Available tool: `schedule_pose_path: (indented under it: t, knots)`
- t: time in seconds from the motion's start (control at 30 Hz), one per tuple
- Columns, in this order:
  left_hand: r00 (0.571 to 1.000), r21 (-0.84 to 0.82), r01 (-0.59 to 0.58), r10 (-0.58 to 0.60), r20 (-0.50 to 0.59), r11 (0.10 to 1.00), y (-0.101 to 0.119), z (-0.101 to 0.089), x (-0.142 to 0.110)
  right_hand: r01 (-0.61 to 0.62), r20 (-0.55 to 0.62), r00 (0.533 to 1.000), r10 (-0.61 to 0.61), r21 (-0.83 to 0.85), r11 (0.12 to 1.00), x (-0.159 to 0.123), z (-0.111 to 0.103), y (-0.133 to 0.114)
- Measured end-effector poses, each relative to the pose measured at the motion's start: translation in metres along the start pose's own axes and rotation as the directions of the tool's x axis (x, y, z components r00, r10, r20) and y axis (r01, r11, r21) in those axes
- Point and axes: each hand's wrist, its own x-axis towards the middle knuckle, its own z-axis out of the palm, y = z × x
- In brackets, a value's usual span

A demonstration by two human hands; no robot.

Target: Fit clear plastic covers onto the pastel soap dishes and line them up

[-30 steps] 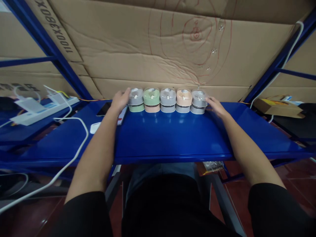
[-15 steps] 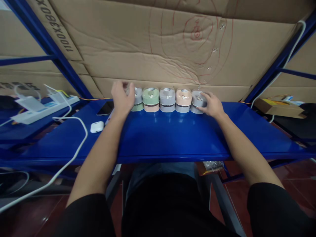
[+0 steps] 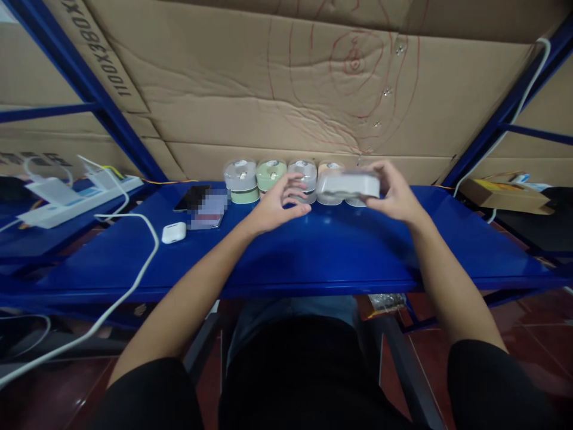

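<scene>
My right hand (image 3: pixel 394 196) grips a small grey plastic container (image 3: pixel 345 186), tipped on its side and blurred by motion, in front of the right end of a row. Its thumb is below and its fingers behind the edge. My left hand (image 3: pixel 280 206) is open, fingers spread and holding nothing, in front of the row's middle. The row is of stacked containers with clear lids: a grey one (image 3: pixel 240 177) on a green one (image 3: pixel 245 196), a green one (image 3: pixel 270 174), another grey one (image 3: pixel 301 170) and a peach one (image 3: pixel 330 166), partly hidden. A lower container (image 3: pixel 356 203) shows beneath the held one.
On the blue shelf (image 3: pixel 313 257) at left lie a white earbud case (image 3: pixel 174 232), a dark phone (image 3: pixel 192 198) and a pixelated flat item (image 3: pixel 209 210). A white cable (image 3: pixel 150 263) and power strip (image 3: pixel 80 203) are farther left. A cardboard sheet (image 3: pixel 215 77) stands behind.
My right hand has lifted the grey container off the right-end stack and tilted it. My left hand has left the row's left end and moved right, in front of the middle.
</scene>
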Motion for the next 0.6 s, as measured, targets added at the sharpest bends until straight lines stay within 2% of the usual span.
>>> schedule_pose_path:
  t: [0.1, 0.2, 0.27, 0.43, 0.6]
  knots:
    - [0.971, -0.07, 0.178, -0.163, 0.177, 0.982, -0.006, 0.007, -0.009, 0.026, 0.272, 0.96, -0.074, 0.178, 0.984, -0.008, 0.027, -0.024]
    - [0.94, -0.045, 0.23, -0.21, 0.268, 0.972, -0.01, 0.012, -0.015, 0.053, 0.371, 0.919, -0.134, 0.221, 0.974, -0.01, 0.044, -0.028]
    - [0.944, 0.007, 0.207, -0.202, 0.262, 0.978, -0.009, 0.015, -0.017, 0.065, 0.404, 0.906, -0.127, 0.165, 0.984, -0.01, 0.046, -0.024]
    - [0.983, 0.25, 0.09, -0.126, 0.134, 0.964, -0.004, 0.035, -0.024, 0.096, 0.492, 0.861, -0.124, 0.082, 0.992, -0.012, 0.043, -0.017]
    - [0.984, 0.345, 0.024, -0.084, 0.158, 0.938, -0.006, 0.053, -0.032, 0.149, 0.478, 0.867, -0.141, 0.022, 0.989, -0.016, 0.062, -0.024]
